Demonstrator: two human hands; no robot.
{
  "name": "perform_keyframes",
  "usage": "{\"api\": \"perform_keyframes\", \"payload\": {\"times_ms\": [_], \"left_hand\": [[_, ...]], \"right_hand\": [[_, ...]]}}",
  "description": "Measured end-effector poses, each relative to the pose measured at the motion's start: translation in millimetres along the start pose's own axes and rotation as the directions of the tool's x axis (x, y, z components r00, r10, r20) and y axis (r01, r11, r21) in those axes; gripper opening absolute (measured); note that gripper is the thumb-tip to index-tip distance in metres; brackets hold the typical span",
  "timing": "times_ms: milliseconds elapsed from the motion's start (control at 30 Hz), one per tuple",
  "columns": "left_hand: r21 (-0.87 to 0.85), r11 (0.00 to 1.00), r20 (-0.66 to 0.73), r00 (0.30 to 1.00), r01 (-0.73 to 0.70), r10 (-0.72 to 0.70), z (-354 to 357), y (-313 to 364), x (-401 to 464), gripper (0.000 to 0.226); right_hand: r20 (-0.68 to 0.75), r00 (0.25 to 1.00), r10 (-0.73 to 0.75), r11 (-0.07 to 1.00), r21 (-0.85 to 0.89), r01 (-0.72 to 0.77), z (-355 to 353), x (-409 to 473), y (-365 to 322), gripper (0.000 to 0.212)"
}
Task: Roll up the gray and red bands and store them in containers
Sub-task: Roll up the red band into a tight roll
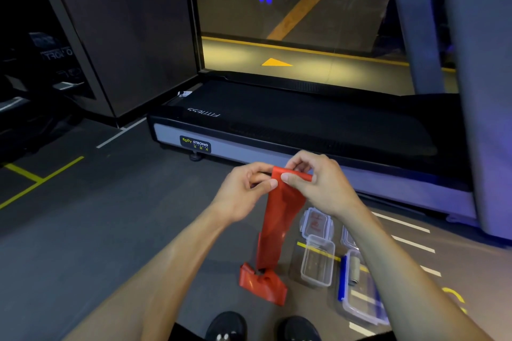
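A long red band (278, 219) hangs from both hands down to the floor, where its lower end lies crumpled. My left hand (246, 188) pinches the band's top edge on the left. My right hand (313, 180) grips the top on the right, where the band is rolled into a short tube. On the floor to the right stands a small clear container (317, 260) with its lid (317, 223) lying behind it. A larger clear container (360, 296) with blue clips holds a rolled gray band (355, 270).
A treadmill (304, 124) lies across the floor just beyond my hands, its gray upright (471, 91) at the right. Dark panels stand at the left. My two black shoes (263, 327) are at the bottom edge. The gray floor carries yellow and white lines.
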State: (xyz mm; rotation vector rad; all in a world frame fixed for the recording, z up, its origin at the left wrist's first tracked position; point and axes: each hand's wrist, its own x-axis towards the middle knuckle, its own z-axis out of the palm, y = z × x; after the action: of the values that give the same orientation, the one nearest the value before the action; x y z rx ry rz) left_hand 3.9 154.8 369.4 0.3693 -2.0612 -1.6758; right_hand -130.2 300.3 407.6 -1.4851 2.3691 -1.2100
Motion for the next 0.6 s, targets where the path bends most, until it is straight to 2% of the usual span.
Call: {"api": "perform_keyframes", "payload": {"times_ms": [67,133,267,500,600], "left_hand": [[0.001,1.0,-0.002,1.0,0.005,-0.005,0,1,1,0.027],[0.022,1.0,-0.005,1.0,0.006,-0.006,0,1,2,0.03],[0.107,0.994,-0.007,1.0,-0.008,0.009,0,-3,5,0.031],[0.224,0.967,0.025,0.992,-0.125,0.122,5,-2,5,0.018],[0.215,0.967,0.031,0.991,-0.134,0.131,5,-3,7,0.021]], "right_hand": [[-0.001,1.0,0.0,1.0,0.016,0.0,2,0,0,0.009],[0.006,1.0,0.001,1.0,0.028,-0.001,4,1,2,0.013],[0.053,0.998,0.016,0.999,0.045,-0.018,4,1,3,0.005],[0.146,0.987,0.063,0.977,0.193,-0.091,-3,0,9,0.013],[0.205,0.974,0.096,0.959,0.243,-0.145,-4,0,13,0.018]]}}
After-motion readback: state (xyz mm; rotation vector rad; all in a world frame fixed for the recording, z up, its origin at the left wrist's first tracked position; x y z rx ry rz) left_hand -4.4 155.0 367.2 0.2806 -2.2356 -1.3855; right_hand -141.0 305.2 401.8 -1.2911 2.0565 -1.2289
